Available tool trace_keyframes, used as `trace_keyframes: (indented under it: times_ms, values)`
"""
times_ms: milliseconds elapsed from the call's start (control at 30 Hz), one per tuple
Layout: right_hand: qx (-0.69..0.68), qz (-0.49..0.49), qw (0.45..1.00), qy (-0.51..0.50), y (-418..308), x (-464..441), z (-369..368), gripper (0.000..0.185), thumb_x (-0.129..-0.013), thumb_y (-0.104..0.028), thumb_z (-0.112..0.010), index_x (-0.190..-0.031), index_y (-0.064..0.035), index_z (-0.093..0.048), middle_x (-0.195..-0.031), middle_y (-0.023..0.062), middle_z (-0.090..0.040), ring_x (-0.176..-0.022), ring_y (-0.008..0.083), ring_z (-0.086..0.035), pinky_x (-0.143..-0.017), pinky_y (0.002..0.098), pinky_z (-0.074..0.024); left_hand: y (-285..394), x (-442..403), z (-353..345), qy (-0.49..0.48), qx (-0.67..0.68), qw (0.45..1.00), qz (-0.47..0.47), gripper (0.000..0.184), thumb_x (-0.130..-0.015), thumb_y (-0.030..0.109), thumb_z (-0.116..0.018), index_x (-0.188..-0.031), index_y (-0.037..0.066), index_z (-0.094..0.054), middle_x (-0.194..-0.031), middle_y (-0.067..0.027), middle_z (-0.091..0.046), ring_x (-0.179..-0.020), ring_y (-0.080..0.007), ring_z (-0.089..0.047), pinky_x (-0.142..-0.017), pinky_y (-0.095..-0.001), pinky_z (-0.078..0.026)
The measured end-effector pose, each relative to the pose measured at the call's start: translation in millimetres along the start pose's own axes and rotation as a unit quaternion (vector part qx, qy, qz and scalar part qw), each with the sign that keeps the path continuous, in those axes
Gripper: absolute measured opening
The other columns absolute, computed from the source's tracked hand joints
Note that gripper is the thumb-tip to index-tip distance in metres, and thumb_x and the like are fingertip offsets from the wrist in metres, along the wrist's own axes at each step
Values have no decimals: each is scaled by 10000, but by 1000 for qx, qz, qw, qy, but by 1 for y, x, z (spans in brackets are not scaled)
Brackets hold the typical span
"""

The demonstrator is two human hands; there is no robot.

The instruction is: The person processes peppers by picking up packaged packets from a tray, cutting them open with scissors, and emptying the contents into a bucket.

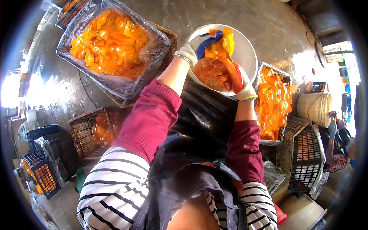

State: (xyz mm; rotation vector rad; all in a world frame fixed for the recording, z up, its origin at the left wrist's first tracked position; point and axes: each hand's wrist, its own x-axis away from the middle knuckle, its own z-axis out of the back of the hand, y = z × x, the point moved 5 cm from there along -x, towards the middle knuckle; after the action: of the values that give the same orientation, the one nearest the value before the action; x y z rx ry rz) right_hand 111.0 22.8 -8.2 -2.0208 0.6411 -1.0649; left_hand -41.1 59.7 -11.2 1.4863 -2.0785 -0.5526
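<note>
The left hand's [188, 54] fingers are grasping the film piece [216, 49] by its edge, the right hand's [244, 91] are working near its lower side, closure indeterminable, and this likely light, limp, slippery piece, best pinched by a corner, is showing glossy orange-yellow within the white bucket's [247, 51] mouth.

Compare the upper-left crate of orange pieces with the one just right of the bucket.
The left crate looks broad; the right crate looks narrower. Wide folds of clear plastic surround the orange pieces in the left crate, while in the right crate the pieces nearly reach the rim. Both are lined with plastic and heaped with glossy pieces.
</note>
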Motion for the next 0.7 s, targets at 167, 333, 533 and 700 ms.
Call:
trace_keyframes:
  times_ms: [167, 333, 533, 700]
  values:
    - [19, 29, 999, -29, 12, -13, 7, 327, -936, -255, -502, -1166, -22, -506, -899, 115, -637, -701, 205, -647, -625, 299, -545, 3, -5, 23, 98, -181, 976, -75, 336, -864, 221, -624, -1136, 30, -567, -1043, -46, -625, -926, -138, -601, -829, -251, -485]
    - [60, 56, 997, 1, 26, -18, 23, 253, -877, -195, -601, -1060, -24, -568, -947, 81, -625, -838, 184, -615, -761, 298, -500, 17, -1, 38, 131, -171, 964, -157, 323, -903, 221, -555, -1175, 46, -539, -1091, -68, -609, -1025, -177, -574, -860, -269, -469]
    - [50, 78, 994, 57, 26, -22, 32, 302, -902, -225, -569, -1138, -43, -521, -994, 101, -618, -725, 214, -665, -420, 189, -398, 6, 9, 5, 5, 83, 993, -83, 376, -850, 201, -623, -1187, 82, -507, -1111, -81, -585, -1009, -255, -575, -828, -448, -516]
    - [24, 97, 990, 104, 17, -9, 30, 267, -898, -184, -567, -1119, -37, -539, -1004, 95, -619, -795, 212, -656, -537, 218, -468, 38, 14, 34, 372, -149, 909, -113, 279, -775, 258, -691, -953, 53, -628, -731, -38, -612, -642, -142, -597, -602, -261, -469]
